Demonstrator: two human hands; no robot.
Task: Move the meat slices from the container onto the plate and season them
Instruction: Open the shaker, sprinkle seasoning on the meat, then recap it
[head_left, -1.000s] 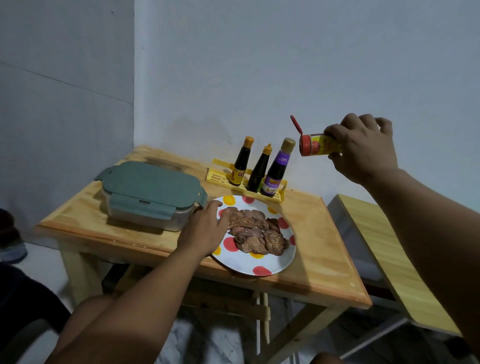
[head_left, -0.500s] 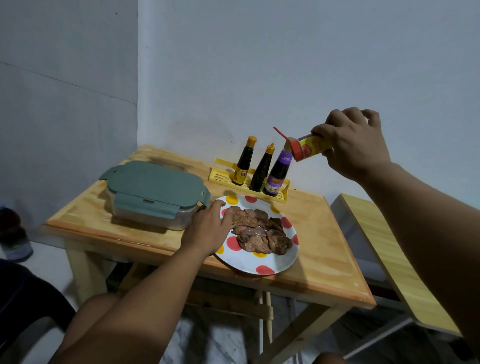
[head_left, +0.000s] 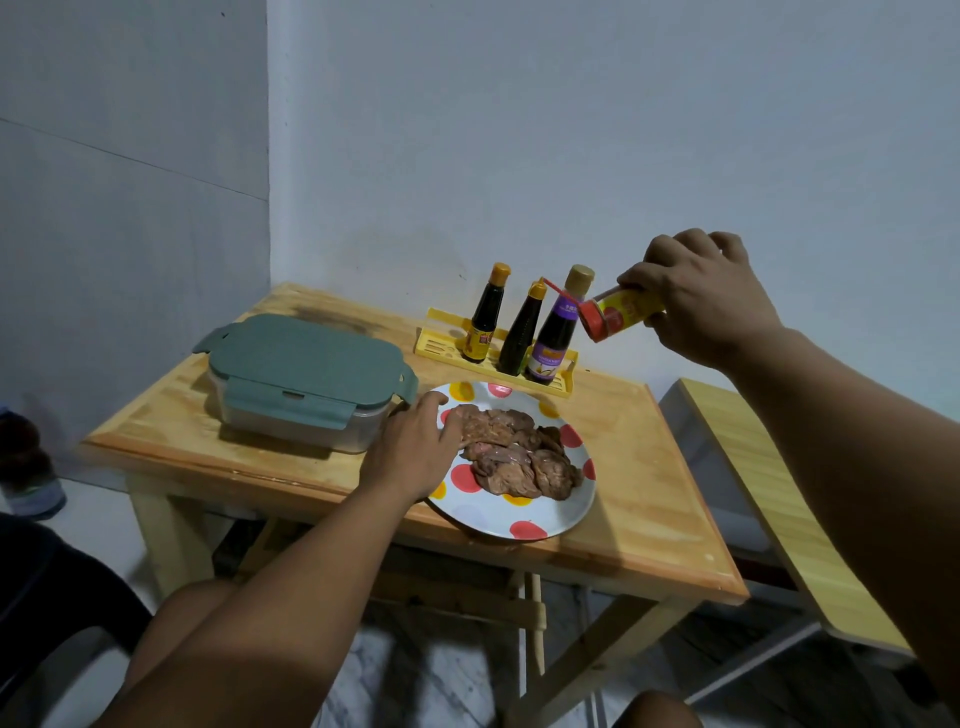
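Note:
Several brown meat slices (head_left: 519, 457) lie piled on a white plate (head_left: 498, 517) with red and yellow dots, near the front edge of the wooden table (head_left: 654, 493). My left hand (head_left: 415, 449) rests on the plate's left rim, its fingers touching the meat. My right hand (head_left: 701, 296) grips a yellow seasoning shaker (head_left: 615, 314), held high to the plate's upper right. The shaker is tilted with its red cap end down and to the left, and the flip lid is open. A clear container (head_left: 306, 379) stands left of the plate, its green lid clipped on.
A yellow rack (head_left: 452, 351) at the table's back edge holds three dark sauce bottles (head_left: 519, 327). A second wooden surface (head_left: 779, 493) stands to the right. A dark bottle (head_left: 26, 462) is on the floor at the left, against the grey wall.
My right hand has brought the shaker down and to the left, tipping it from level to cap-down. My left hand stays on the plate's rim.

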